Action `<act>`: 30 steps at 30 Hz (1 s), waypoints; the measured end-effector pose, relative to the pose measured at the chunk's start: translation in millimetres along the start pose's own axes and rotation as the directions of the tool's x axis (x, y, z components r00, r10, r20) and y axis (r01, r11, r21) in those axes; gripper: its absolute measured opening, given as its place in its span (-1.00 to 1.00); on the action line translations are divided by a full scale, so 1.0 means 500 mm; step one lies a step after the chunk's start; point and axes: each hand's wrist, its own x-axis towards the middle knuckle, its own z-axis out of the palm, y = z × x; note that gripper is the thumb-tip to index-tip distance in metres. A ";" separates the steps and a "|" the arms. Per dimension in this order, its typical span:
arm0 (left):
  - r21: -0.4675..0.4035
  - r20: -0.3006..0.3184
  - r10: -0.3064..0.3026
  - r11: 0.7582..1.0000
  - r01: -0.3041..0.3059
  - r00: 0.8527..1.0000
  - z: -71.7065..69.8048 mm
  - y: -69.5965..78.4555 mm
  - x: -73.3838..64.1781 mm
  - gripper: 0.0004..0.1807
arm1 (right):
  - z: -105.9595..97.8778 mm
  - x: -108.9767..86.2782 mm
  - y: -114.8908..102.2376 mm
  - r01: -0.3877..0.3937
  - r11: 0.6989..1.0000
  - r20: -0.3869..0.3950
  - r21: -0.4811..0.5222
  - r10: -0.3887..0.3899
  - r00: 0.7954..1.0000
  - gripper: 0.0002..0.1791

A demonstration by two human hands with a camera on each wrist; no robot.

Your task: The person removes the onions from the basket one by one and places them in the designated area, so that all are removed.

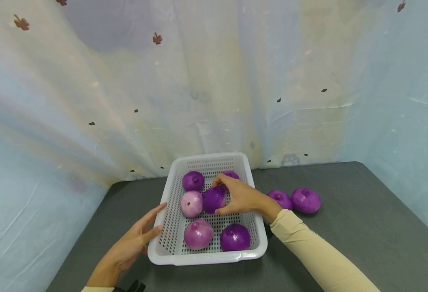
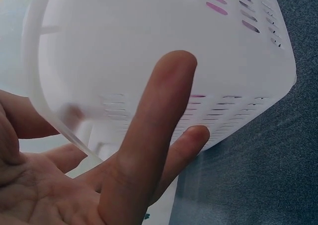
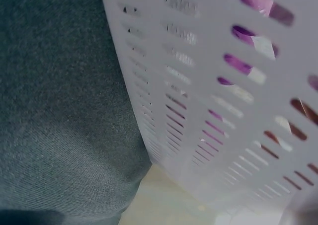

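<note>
A white slotted plastic basket (image 1: 208, 259) holds several onions in shades of purple and pink. Inside it, my right hand (image 1: 241, 196) grips a dark purple onion (image 1: 214, 200), thumb on the near side and fingers on the far side. That onion sits beside a pale pink onion (image 1: 191, 204). At the basket's left edge is my left hand (image 1: 135, 237), its fingers extended against the rim and side. The left wrist view shows its straight fingers (image 2: 154, 120) along the outer wall. In the right wrist view the slotted wall (image 3: 198, 86) hides most of the right hand.
Two purple onions, one partly behind the right wrist (image 1: 279, 198) and one fully visible (image 1: 306, 200), lie on the dark grey table (image 1: 345, 227) right of the basket. A patterned curtain (image 1: 214, 81) hangs behind the table and along its sides.
</note>
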 end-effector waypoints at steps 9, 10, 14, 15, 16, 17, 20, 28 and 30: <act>-0.002 -0.029 -0.008 1.000 0.008 1.000 0.005 0.003 0.001 -0.24 | -0.002 0.000 -0.001 -0.002 1.000 0.010 -0.023 0.002 1.000 -0.02; -0.002 -0.029 -0.008 1.000 0.008 1.000 0.005 0.003 0.001 -0.25 | -0.002 0.000 -0.001 -0.006 0.999 0.014 -0.034 0.007 1.000 0.01; 0.000 -0.031 -0.008 1.000 0.008 1.000 0.006 0.004 0.000 -0.25 | -0.003 -0.001 -0.004 -0.029 0.997 0.021 -0.072 0.031 0.999 0.04; 0.000 -0.030 -0.007 1.000 0.007 1.000 0.006 0.004 0.000 -0.25 | -0.003 -0.001 -0.005 -0.030 0.997 0.016 -0.071 0.032 0.999 0.02; 0.000 -0.030 -0.007 1.000 0.007 1.000 0.006 0.004 0.000 -0.25 | -0.002 -0.002 -0.005 -0.031 0.997 0.010 -0.068 0.032 0.999 0.00; 0.000 -0.030 -0.007 1.000 0.007 1.000 0.006 0.004 0.001 -0.25 | -0.002 -0.002 -0.004 -0.031 0.997 0.004 -0.065 0.031 1.000 -0.02; 0.001 -0.028 -0.007 1.000 0.007 1.000 0.006 0.004 0.001 -0.25 | -0.003 -0.003 -0.004 -0.015 0.998 -0.016 -0.056 0.014 1.000 -0.05; -0.002 -0.023 -0.013 1.000 0.013 1.000 0.003 0.001 0.003 -0.26 | -0.002 -0.001 0.003 -0.006 0.999 -0.024 -0.047 0.005 1.000 -0.02; -0.005 -0.018 -0.013 1.000 0.013 1.000 0.002 0.001 0.004 -0.26 | -0.001 0.000 0.004 -0.011 0.999 -0.025 -0.049 0.010 1.000 0.00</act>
